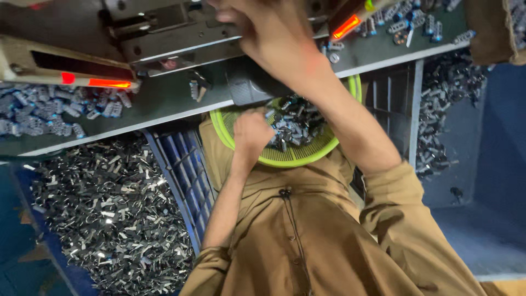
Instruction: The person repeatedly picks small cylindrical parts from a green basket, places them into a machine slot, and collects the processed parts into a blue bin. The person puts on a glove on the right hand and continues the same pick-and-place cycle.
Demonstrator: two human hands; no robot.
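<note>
The left hand (249,134) is closed in a fist on the little dark metal parts (296,123) in the green basket (285,158) on the lap. The right hand (274,33) reaches up past the basket to the machine (164,33) on the bench (164,104); I cannot tell its grip.

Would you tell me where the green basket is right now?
In the head view, the green basket sits centre frame on the person's lap, under the workbench edge, with the left hand dipping into its small parts.

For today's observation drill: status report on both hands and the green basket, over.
Left hand closed, in green basket of small dark metal parts. Right hand raised at the machine, grip hidden. Right forearm crosses over the basket.
</note>
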